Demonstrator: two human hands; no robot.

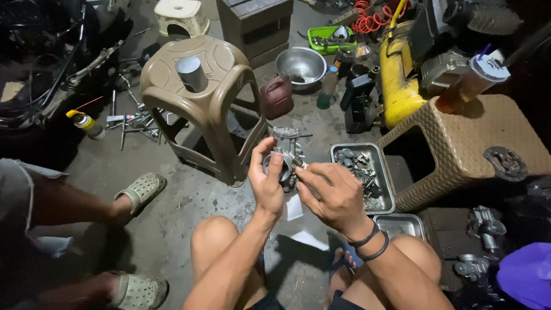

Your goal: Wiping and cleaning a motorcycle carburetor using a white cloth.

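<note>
- Bare metal carburetor (pixel 287 154) sits in both hands, held up over the concrete floor (pixel 189 201) between the knees, in front of the brown plastic stool (pixel 201 86).
- Left hand (pixel 267 181) cups the body from the left: thumb pressed over the round bore, fingers wrapped behind. Closed firmly on it, no gap showing.
- Right hand (pixel 333 195) comes in from the right, fingertips pinched together at the side of the body. Looks like a small fitting or screw there; too small to tell which.
- Step, as I read it: fine work on one side fitting, with the left hand as the vise.
- Next move calls for a steady left grip and small, precise turns from the right fingertips; a small part could drop easily.
- Metal parts tray (pixel 363 172) lies just right of the hands, full of small pieces.
- Another person's sandalled feet (pixel 140 192) are on the left, well apart.
</note>
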